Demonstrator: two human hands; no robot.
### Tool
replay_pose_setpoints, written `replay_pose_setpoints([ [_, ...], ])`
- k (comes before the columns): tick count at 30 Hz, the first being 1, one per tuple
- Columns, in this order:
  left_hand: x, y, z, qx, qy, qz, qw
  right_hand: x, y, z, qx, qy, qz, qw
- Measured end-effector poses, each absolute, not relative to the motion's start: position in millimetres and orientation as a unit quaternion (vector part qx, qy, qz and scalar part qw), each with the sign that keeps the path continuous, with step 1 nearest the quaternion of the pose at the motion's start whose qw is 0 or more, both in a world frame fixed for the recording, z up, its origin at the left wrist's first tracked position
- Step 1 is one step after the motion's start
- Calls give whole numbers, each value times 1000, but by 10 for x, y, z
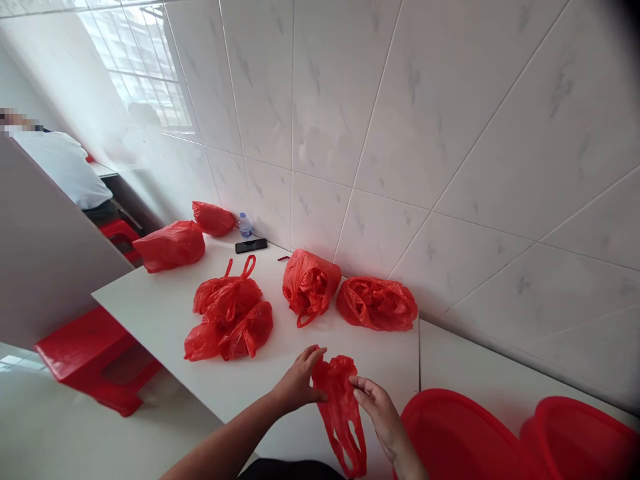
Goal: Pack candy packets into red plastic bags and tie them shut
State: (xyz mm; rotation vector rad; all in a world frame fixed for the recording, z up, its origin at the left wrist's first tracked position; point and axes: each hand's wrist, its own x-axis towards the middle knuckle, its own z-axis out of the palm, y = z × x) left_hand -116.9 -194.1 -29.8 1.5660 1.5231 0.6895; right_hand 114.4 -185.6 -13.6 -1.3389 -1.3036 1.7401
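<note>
An empty red plastic bag [340, 407] hangs between my hands above the near edge of the white table [160, 313]. My left hand [299, 381] pinches its upper left edge, fingers closed on the plastic. My right hand [379, 408] holds its right side with curled fingers. The bag's handles dangle toward me. Beyond it, a heap of tied red bags [230, 320] lies on the table to the left. Further back an open filled red bag [310, 285] and a wide open red bag [377, 304] stand against the tiled wall.
Two more stuffed red bags [173, 245] [214, 217], a small water bottle [245, 225] and a black phone [251, 245] lie at the table's far end. Red basins [460, 440] [585, 437] sit at lower right. Red stools [93, 357] stand left. A person in white [65, 167] sits beyond.
</note>
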Motion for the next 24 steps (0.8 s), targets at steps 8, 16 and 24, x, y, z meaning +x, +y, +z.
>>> replay_pose_setpoints([
  [8, -1020, -1764, -160, 515, 646, 356, 438, 1063, -2107, -161, -535, -430, 650, 325],
  [16, -1511, -1580, -156, 382, 686, 431, 444, 1554, -2184, -26, -555, -280, 657, 427],
  [24, -1066, -1774, 62, 479, 631, 366, 488, 1459, -2144, 46, -566, -280, 603, 488],
])
